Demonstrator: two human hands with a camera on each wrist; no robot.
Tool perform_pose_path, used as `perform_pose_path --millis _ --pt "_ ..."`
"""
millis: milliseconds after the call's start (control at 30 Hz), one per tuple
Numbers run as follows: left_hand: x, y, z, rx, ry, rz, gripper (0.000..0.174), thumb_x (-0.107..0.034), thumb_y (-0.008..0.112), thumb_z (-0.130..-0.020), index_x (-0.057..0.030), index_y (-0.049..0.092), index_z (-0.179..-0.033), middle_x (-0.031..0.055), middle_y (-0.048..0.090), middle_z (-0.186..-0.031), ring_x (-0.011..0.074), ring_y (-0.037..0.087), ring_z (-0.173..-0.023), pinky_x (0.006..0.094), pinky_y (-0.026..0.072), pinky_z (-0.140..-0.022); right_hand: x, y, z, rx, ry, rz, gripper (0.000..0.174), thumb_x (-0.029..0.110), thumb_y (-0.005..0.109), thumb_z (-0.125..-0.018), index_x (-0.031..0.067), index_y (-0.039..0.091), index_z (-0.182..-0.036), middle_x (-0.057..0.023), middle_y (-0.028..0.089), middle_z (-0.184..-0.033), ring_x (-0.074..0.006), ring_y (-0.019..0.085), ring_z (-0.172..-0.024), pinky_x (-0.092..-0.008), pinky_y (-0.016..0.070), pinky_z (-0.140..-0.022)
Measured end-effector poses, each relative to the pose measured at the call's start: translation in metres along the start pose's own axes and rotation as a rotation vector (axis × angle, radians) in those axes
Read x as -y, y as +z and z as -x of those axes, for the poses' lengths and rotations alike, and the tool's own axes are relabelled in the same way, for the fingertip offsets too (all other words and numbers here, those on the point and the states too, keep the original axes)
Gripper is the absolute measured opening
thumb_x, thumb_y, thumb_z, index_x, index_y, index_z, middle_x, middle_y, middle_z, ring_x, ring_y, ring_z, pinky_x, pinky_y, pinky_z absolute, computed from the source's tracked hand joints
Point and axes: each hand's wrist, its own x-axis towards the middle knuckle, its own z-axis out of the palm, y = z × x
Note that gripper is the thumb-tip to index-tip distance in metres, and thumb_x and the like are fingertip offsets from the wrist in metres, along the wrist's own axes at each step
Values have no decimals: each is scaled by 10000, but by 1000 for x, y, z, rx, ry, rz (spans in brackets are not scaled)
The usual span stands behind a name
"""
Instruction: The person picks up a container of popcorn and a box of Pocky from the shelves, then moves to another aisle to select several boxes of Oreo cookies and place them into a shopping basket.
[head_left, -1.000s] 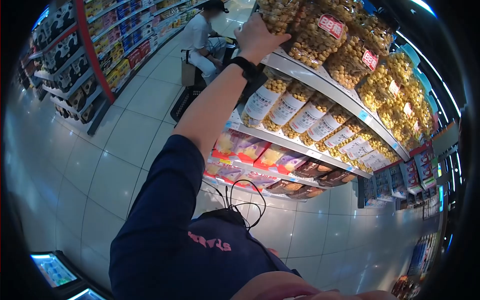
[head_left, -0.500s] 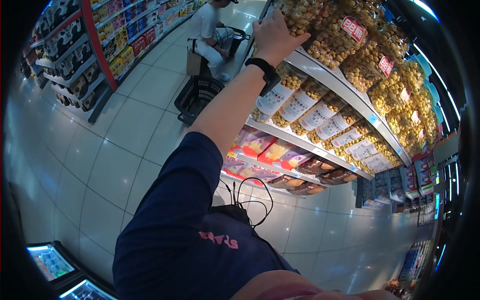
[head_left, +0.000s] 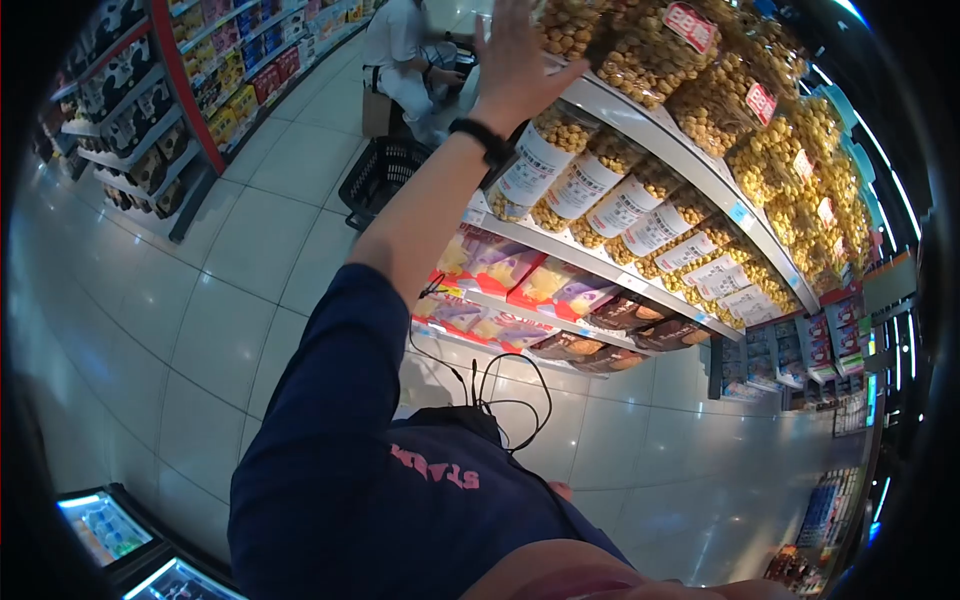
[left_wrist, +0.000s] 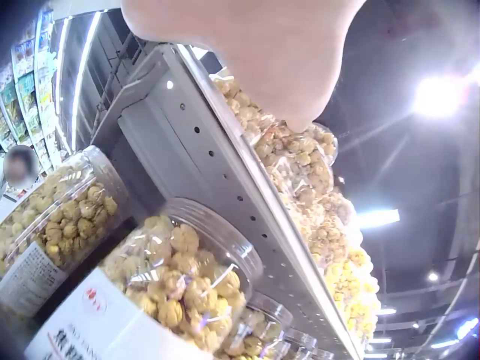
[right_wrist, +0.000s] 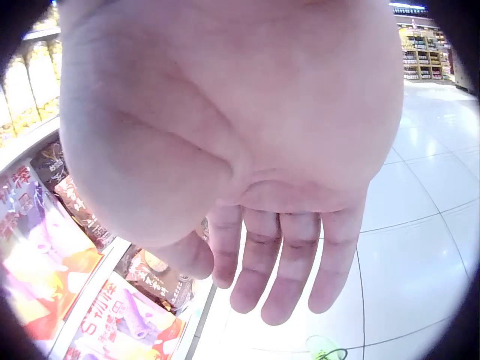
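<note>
My left hand (head_left: 520, 75) is raised at the near end of the upper shelf, thumb and fingers spread. It is beside clear bags of popcorn (head_left: 640, 75) with red labels, the thumb close to the shelf edge. In the left wrist view its heel (left_wrist: 277, 52) overlaps the bags (left_wrist: 300, 172), and the fingers are out of sight. Below stand clear jars of popcorn (head_left: 540, 160) with white labels. My right hand (right_wrist: 247, 165) hangs with palm showing and fingers extended, holding nothing, beside lower shelves of snack packs (right_wrist: 127, 315).
A black basket (head_left: 380, 180) stands on the tiled floor near a seated person (head_left: 400, 65). To the left, another rack (head_left: 135, 110) holds black-and-white packs. Loose black cables (head_left: 510, 400) hang in front of my body. Lit display cases (head_left: 105, 530) stand at the lower left.
My left hand's fingers have straightened and spread away from the popcorn bag they were bent against. The head view has shifted slightly, first one way and then back.
</note>
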Motion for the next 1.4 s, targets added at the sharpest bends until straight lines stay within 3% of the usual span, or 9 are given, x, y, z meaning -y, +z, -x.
perform_pose_path --millis 33,100,133,400,567,767,933,1033,1400 --pt "1 -6 13 117 -80 182 1119 -611 653 -803 96 97 -1469 276 135 -1538 388 89 -1451 555 64 -1142 -2 0 -3 11 -7 -14 287 168 553 -918 -15 543 -1139 -171 643 -986 -303 661 -851 -438 559 -718" --pt "4 -16 48 20 -79 101 1015 -577 672 -790 35 209 -1455 257 303 -1484 370 280 -1398 575 169 -1096 -2 -5 6 -40 30 -41 274 152 543 -920 -24 553 -1130 -190 644 -1005 -313 664 -874 -428 566 -729" --pt "6 -28 67 127 -96 224 1071 -511 656 -835 -25 -11 -1517 226 51 -1580 386 29 -1466 608 46 -1117 -7 -8 2 -32 26 -55 274 152 543 -920 -24 553 -1130 -190 644 -1005 -313 664 -874 -428 566 -729" --pt "-53 -124 227 311 -299 175 974 -282 720 -797 23 109 -1492 266 169 -1545 433 141 -1440 573 112 -1128 -161 -76 -90 68 -225 -12 196 60 548 -880 -32 578 -1050 -185 643 -915 -297 675 -818 -426 565 -656" --pt "-108 -160 290 492 -332 154 955 -222 732 -790 25 133 -1492 269 151 -1549 446 170 -1424 534 148 -1151 -144 -123 -18 -240 2 -129 179 -35 521 -821 -7 591 -984 -169 638 -843 -297 675 -738 -425 559 -579" --pt "-200 -179 338 597 -391 108 874 -188 718 -803 -3 201 -1482 238 204 -1543 396 222 -1422 509 198 -1139 -264 -174 -59 -236 195 -484 272 -72 490 -800 29 589 -1033 -162 610 -880 -297 657 -762 -425 540 -637" --pt "-272 -155 367 708 -388 333 590 -145 682 -836 -8 439 -1357 221 464 -1389 343 502 -1233 391 404 -1010 -327 -204 -55 -310 284 -586 276 -76 485 -785 14 603 -1018 -146 626 -843 -282 674 -669 -387 551 -522" --pt "-322 -132 372 993 -398 423 340 -128 651 -866 -39 592 -1189 127 694 -1024 226 677 -903 320 521 -799 -355 -226 -81 -329 283 -661 243 -78 482 -789 4 599 -986 -134 629 -819 -267 667 -623 -369 545 -504" --pt "-463 37 437 1171 -347 607 158 -139 655 -863 2 693 -926 112 678 -718 168 648 -647 297 500 -626 -295 -329 -186 -525 -19 -748 156 -34 471 -836 6 600 -913 -89 620 -709 -183 639 -574 -283 478 -473"
